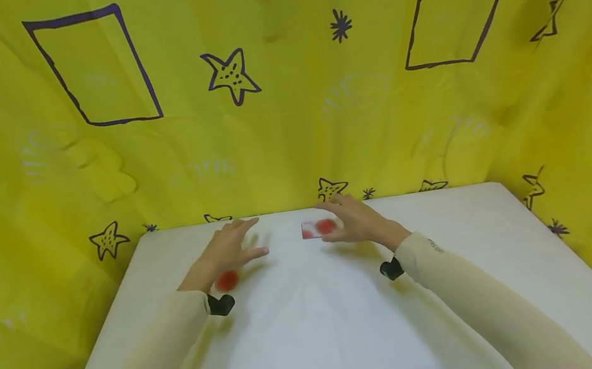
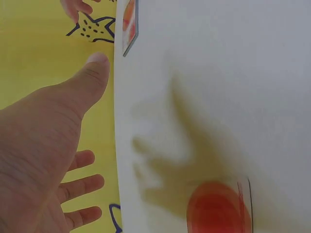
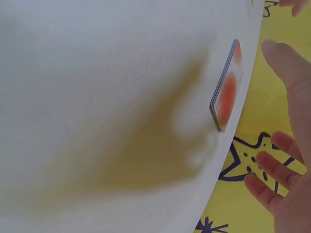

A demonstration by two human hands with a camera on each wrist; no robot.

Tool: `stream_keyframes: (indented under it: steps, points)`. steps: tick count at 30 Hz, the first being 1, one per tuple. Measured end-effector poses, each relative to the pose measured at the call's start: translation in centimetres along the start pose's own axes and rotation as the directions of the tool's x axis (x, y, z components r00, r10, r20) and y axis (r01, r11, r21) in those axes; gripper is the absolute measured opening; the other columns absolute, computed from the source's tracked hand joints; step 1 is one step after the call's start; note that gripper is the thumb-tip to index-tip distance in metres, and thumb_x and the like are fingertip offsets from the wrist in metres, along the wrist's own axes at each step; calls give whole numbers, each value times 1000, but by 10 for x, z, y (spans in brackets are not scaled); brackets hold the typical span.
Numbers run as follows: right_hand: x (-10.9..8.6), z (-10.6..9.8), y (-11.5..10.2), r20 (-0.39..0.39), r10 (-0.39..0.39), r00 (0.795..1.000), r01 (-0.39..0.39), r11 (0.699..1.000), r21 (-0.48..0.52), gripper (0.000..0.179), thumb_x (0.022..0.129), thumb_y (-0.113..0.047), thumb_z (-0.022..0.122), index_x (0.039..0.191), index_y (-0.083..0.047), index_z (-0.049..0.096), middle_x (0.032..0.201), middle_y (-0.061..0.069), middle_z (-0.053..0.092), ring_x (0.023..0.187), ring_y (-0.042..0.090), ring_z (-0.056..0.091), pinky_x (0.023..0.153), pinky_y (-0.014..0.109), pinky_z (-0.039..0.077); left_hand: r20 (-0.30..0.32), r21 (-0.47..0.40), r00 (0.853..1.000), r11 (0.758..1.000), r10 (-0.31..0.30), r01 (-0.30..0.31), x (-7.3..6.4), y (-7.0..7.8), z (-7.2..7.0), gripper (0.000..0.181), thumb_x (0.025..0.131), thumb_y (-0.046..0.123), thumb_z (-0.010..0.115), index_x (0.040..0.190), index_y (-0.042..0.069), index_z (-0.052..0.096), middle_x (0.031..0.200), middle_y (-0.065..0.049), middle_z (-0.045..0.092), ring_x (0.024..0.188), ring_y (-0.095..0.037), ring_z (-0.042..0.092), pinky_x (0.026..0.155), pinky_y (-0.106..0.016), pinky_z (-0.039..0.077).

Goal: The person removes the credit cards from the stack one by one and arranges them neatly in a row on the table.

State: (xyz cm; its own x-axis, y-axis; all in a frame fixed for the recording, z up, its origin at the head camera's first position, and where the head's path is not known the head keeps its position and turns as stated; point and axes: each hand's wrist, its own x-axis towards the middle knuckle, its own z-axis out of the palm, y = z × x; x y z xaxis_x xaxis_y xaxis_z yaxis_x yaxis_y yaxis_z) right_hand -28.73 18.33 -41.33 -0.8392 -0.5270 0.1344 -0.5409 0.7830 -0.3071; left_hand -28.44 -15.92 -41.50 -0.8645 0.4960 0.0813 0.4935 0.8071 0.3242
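Observation:
My left hand (image 1: 221,254) hovers over the far left part of the table, fingers spread and holding nothing. Below its wrist lies a flat piece with a large red spot (image 1: 227,281); the left wrist view shows this red-spotted piece (image 2: 218,208) with a thin straight edge. My right hand (image 1: 357,220) is also spread and holds nothing. Beside its fingers, near the table's back edge, lies a thin rectangular card (image 1: 310,231) with red round marks. In the right wrist view that card (image 3: 226,92) is apart from the thumb and fingers.
A white table (image 1: 318,334) stretches between both forearms. Behind it and along its sides hangs a yellow curtain (image 1: 288,134) with dark stars and outlined rectangles. Each wrist carries a small black piece, the left one (image 1: 221,304) and the right one (image 1: 391,269).

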Motion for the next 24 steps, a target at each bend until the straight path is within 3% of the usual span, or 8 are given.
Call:
stream_keyframes:
  steps: [16,24]
  points:
    - [-5,0,14,16,36,999,-36,999,30,78,88,-42,81,152,-11,50,149,20,50,134,41,47,109,61,40,78,16,997,1000,19,-20,31,22,18,83,91,54,73,155,11,44,153,-22,47,141,-43,42,115,-65,29]
    - [0,2,20,86,70,994,-77,994,77,75,89,-38,81,151,-7,50,154,19,46,141,44,40,114,64,33,131,41,991,998,36,-42,50,42,28,78,92,49,73,155,11,46,153,-19,48,139,-40,46,115,-61,32]
